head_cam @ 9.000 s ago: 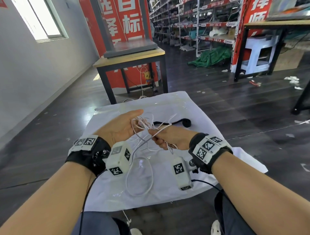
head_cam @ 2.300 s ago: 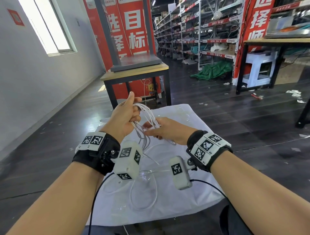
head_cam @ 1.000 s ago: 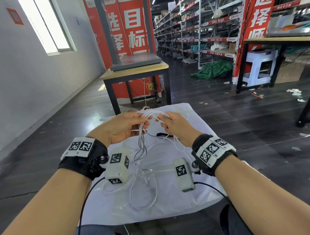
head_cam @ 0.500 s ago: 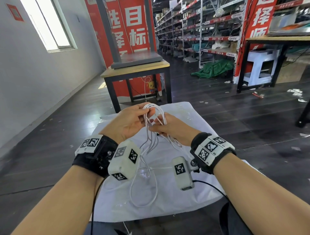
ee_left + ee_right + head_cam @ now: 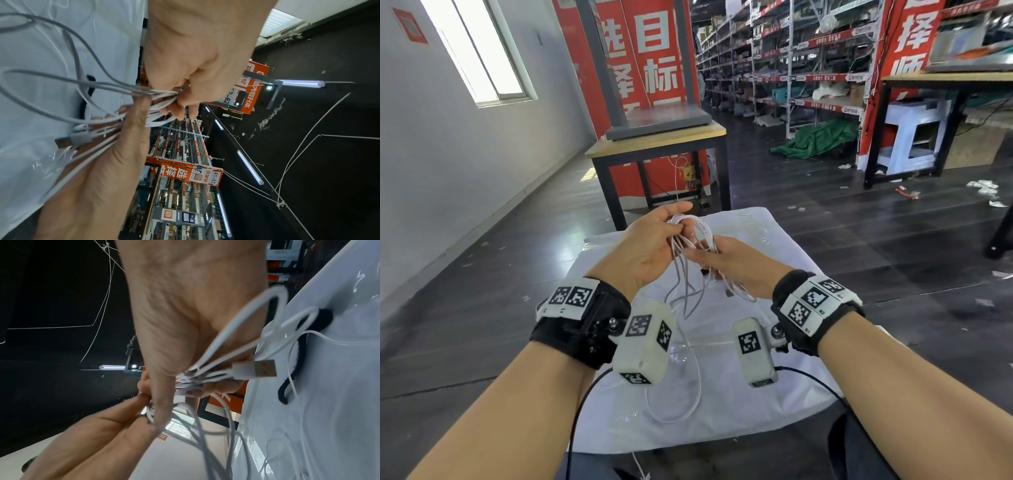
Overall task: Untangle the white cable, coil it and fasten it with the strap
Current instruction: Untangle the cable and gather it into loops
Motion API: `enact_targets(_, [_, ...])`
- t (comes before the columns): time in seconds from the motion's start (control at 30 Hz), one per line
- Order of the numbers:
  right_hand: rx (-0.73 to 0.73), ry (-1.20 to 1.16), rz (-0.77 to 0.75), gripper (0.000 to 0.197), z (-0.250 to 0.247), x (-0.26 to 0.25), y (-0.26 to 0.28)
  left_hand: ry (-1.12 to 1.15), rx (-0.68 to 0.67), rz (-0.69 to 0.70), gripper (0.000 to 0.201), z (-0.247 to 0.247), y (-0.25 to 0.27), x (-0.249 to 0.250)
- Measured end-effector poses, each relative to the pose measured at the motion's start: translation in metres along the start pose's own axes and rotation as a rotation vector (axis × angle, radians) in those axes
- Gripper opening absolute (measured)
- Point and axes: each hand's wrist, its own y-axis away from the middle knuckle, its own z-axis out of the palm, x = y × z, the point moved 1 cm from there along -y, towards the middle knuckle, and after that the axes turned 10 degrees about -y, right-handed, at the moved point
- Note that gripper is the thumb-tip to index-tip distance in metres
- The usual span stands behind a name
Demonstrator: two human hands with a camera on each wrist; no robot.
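The white cable (image 5: 690, 240) is gathered into several loops between both hands above the white sheet (image 5: 774, 394). My left hand (image 5: 671, 221) pinches the top of the loops, with the index finger stretched out. My right hand (image 5: 707, 260) grips the strands just below. One long loop (image 5: 681, 397) hangs down onto the sheet. In the right wrist view the USB plug (image 5: 264, 369) sticks out past my right fingers (image 5: 224, 384). The black strap (image 5: 298, 363) lies loose on the sheet, also seen in the left wrist view as the strap (image 5: 84, 104). The head view hides it behind my hands.
A wooden table with black legs (image 5: 657, 144) stands just beyond the sheet. Storage shelves (image 5: 791, 68), a green tarp (image 5: 818, 140) and a white stool (image 5: 914, 133) are farther back on the dark floor. A grey wall runs along the left.
Over the last second my hands have come together and lifted the loops into one bundle. The cable was a loose tangle nine seconds ago.
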Motion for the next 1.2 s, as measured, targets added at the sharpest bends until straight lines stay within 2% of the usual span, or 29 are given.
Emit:
enact_targets(0.07, [0.005,-0.01,0.017,0.027,0.001,0.001,-0.002,0.072,-0.006,0.002,0.036,0.003,-0.002,0.002])
enact_targets(0.17, [0.017,0.029,0.054,0.032,0.0,0.001,-0.006,0.173,-0.024,-0.001,0.036,0.002,-0.004,0.005])
enact_targets(0.27, [0.018,-0.072,0.033,0.025,0.003,-0.002,-0.005,0.259,-0.036,0.01,0.037,-0.001,-0.006,0.008])
enact_targets(0.37, [-0.074,-0.183,0.011,0.012,0.009,0.001,-0.005,0.291,-0.033,0.029,0.038,-0.005,-0.008,0.012])
enact_targets(0.43, [-0.099,-0.221,0.018,0.014,0.011,0.0,-0.004,0.291,-0.03,0.044,0.038,-0.009,-0.009,0.014])
enact_targets(0.6, [-0.055,-0.261,0.048,0.017,0.013,-0.006,-0.004,0.282,0.008,0.061,0.034,-0.019,-0.012,0.012])
enact_targets(0.7, [-0.004,-0.282,0.051,0.021,0.017,-0.001,-0.005,0.096,0.044,0.082,0.028,-0.02,-0.013,0.003])
enact_targets(0.83, [0.254,-0.493,0.011,0.024,0.008,0.007,-0.009,-0.178,0.062,0.1,0.036,-0.024,-0.006,-0.017])
enact_targets(0.9, [0.384,-0.583,-0.046,0.024,0.001,0.006,-0.011,-0.387,-0.079,0.112,0.034,-0.021,0.003,-0.029])
enact_targets(1.0, [0.537,-0.663,-0.119,0.025,-0.005,-0.001,-0.011,-0.758,-0.39,0.147,0.027,-0.014,0.012,-0.048])
enact_targets(1.03, [0.571,-0.689,-0.139,0.025,-0.006,-0.003,-0.012,-0.814,-0.44,0.154,0.028,-0.012,0.013,-0.051])
enact_targets(1.1, [0.634,-0.709,-0.169,0.024,-0.008,-0.006,-0.012,-0.845,-0.449,0.167,0.03,-0.009,0.013,-0.054])
enact_targets(1.2, [0.711,-0.619,-0.157,0.024,-0.011,-0.004,-0.013,-0.863,-0.397,0.213,0.046,-0.002,0.01,-0.053])
